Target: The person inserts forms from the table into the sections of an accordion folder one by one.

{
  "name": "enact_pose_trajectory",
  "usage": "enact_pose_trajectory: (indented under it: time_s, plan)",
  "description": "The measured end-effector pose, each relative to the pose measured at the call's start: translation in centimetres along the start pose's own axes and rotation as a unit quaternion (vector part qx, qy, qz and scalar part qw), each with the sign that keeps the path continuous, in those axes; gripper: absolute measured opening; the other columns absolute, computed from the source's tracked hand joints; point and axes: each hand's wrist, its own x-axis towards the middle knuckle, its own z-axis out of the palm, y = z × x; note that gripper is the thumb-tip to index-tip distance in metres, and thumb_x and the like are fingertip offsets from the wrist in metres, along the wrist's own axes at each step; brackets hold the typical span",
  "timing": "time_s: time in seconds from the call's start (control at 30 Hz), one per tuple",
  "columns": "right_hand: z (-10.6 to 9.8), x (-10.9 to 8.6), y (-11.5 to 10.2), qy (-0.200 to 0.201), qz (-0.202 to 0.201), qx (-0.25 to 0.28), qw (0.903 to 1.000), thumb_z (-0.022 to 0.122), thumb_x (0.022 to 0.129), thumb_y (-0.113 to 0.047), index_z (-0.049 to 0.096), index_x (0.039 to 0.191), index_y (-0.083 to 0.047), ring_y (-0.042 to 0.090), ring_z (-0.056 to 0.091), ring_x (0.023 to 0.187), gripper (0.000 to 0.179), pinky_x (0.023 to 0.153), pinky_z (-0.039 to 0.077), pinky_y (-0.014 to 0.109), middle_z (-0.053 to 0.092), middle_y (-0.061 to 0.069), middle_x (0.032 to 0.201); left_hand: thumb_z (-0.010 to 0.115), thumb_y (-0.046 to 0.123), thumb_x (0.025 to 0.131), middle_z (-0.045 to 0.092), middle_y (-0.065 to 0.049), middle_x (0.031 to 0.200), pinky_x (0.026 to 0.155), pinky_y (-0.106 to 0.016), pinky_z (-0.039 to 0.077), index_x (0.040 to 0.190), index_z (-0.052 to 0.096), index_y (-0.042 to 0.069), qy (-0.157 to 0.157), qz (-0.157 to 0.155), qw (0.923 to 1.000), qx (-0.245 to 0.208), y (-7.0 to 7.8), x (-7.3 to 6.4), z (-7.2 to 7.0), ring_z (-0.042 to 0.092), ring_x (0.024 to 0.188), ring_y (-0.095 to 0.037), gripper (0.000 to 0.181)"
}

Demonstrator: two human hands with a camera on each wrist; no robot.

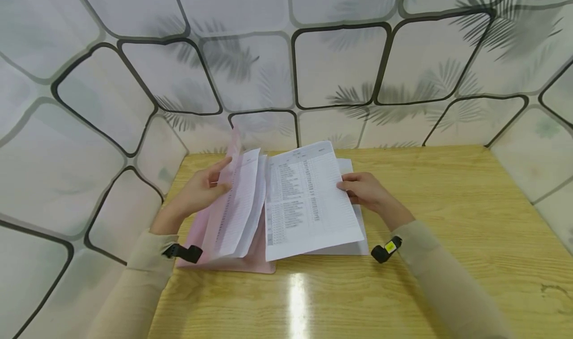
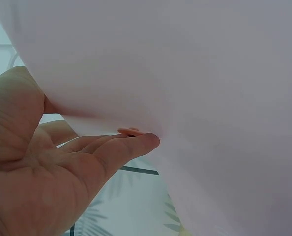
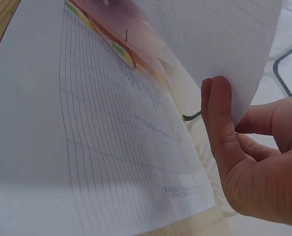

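Observation:
A pink folder (image 1: 257, 265) lies spread on the table with printed white sheets inside. My left hand (image 1: 199, 189) holds its raised left cover (image 1: 229, 172) by the edge, thumb on the near side and fingers behind. The left wrist view shows that cover (image 2: 210, 98) filling most of the picture, fingers along its edge. My right hand (image 1: 364, 190) pinches the right edge of a printed sheet (image 1: 313, 205), which is lifted and tilted. Several sheets (image 1: 241, 205) stand bent up on the left side. Below the lifted sheet in the right wrist view lies another ruled page (image 3: 111, 147).
The wooden table (image 1: 447, 219) runs under the papers and off to the right. Patterned fabric walls (image 1: 340, 70) rise behind it and along the left side. A strip with coloured marks (image 3: 119, 49) shows near the page's edge in the right wrist view.

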Motion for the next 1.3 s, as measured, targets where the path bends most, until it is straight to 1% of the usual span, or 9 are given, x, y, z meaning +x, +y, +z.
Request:
enact_pose_trajectory:
  time_s: [0.07, 0.13, 0.27, 0.33, 0.57, 0.77, 0.97, 1.17, 1.3]
  plan:
    - [0.4, 0.2, 0.0, 0.008, 0.006, 0.008, 0.9999, 0.061, 0.104, -0.009, 0.046, 0.148, 0.016, 0.007, 0.071, 0.078, 0.053, 0.070, 0.060, 0.024, 0.071, -0.002, 0.093, 0.058, 0.003, 0.103, 0.053, -0.034, 0.151, 0.106, -0.037, 0.051, 0.167, 0.026, 0.003, 0.000, 0.000, 1.0000, -0.002, -0.1, 0.0, 0.0, 0.055, 0.139, -0.040, 0.071]
    - [0.8, 0.4, -0.1, 0.013, 0.013, 0.015, 0.9997, 0.061, 0.104, -0.009, 0.047, 0.148, 0.015, 0.007, 0.071, 0.078, 0.052, 0.070, 0.060, 0.024, 0.070, -0.001, 0.093, 0.058, 0.003, 0.103, 0.053, -0.034, 0.150, 0.106, -0.038, 0.051, 0.167, 0.026, 0.003, 0.001, 0.000, 1.0000, -0.004, -0.1, 0.0, 0.1, 0.055, 0.139, -0.041, 0.071]
    - [1.6, 0.6, -0.2, 0.020, 0.019, 0.022, 0.9994, 0.062, 0.103, -0.008, 0.048, 0.147, 0.014, 0.008, 0.070, 0.075, 0.050, 0.067, 0.059, 0.023, 0.070, 0.000, 0.092, 0.057, 0.002, 0.103, 0.052, -0.034, 0.152, 0.110, -0.053, 0.047, 0.167, 0.026, 0.003, 0.002, 0.001, 1.0000, -0.005, -0.1, 0.0, 0.1, 0.054, 0.140, -0.042, 0.071]
    - [1.9, 0.6, -0.4, 0.021, 0.019, 0.024, 0.9993, 0.062, 0.103, -0.008, 0.050, 0.145, 0.014, 0.008, 0.070, 0.074, 0.049, 0.066, 0.059, 0.023, 0.071, 0.000, 0.091, 0.057, 0.002, 0.103, 0.051, -0.034, 0.152, 0.111, -0.057, 0.045, 0.167, 0.026, 0.003, 0.002, 0.002, 1.0000, -0.006, 0.0, 0.0, 0.1, 0.053, 0.141, -0.043, 0.071]
    - [2.8, 0.5, -0.5, 0.015, 0.030, 0.027, 0.9991, 0.063, 0.103, -0.008, 0.048, 0.148, 0.012, 0.010, 0.072, 0.075, 0.051, 0.065, 0.060, 0.024, 0.072, 0.003, 0.093, 0.058, 0.003, 0.103, 0.055, -0.035, 0.149, 0.109, -0.048, 0.049, 0.166, 0.026, 0.002, 0.003, 0.003, 1.0000, 0.000, -0.1, 0.1, 0.1, 0.055, 0.138, -0.042, 0.071]
    - [3.7, 0.8, -0.2, 0.000, 0.029, 0.034, 0.9990, 0.063, 0.103, -0.006, 0.047, 0.146, 0.012, 0.012, 0.073, 0.074, 0.049, 0.065, 0.061, 0.026, 0.072, 0.005, 0.092, 0.057, 0.002, 0.103, 0.051, -0.034, 0.152, 0.111, -0.054, 0.046, 0.167, 0.025, 0.002, 0.001, 0.003, 1.0000, -0.003, 0.0, 0.0, 0.2, 0.053, 0.141, -0.042, 0.071]
    - [4.5, 0.9, -0.1, -0.008, 0.036, 0.016, 0.9992, 0.065, 0.100, -0.005, 0.050, 0.142, 0.011, 0.013, 0.072, 0.073, 0.047, 0.065, 0.062, 0.027, 0.071, 0.007, 0.091, 0.057, 0.002, 0.103, 0.050, -0.034, 0.153, 0.112, -0.057, 0.045, 0.167, 0.024, 0.002, 0.001, 0.003, 1.0000, -0.001, 0.0, 0.0, 0.2, 0.052, 0.142, -0.043, 0.071]
    - [4.9, 0.2, -0.3, -0.024, 0.047, -0.023, 0.9984, 0.067, 0.099, -0.007, 0.053, 0.143, 0.009, 0.011, 0.070, 0.070, 0.049, 0.063, 0.061, 0.025, 0.072, 0.007, 0.090, 0.058, 0.003, 0.103, 0.052, -0.034, 0.151, 0.112, -0.058, 0.045, 0.167, 0.025, 0.003, 0.004, 0.001, 1.0000, 0.005, 0.3, 0.0, 0.3, 0.054, 0.140, -0.042, 0.072]
    - [5.1, 0.3, -0.3, -0.025, 0.051, -0.021, 0.9982, 0.067, 0.099, -0.006, 0.054, 0.142, 0.009, 0.011, 0.070, 0.069, 0.048, 0.063, 0.061, 0.026, 0.073, 0.006, 0.087, 0.058, 0.004, 0.103, 0.051, -0.033, 0.153, 0.111, -0.057, 0.045, 0.167, 0.026, 0.003, 0.003, 0.001, 1.0000, 0.006, 0.4, 0.0, 0.3, 0.053, 0.141, -0.043, 0.071]
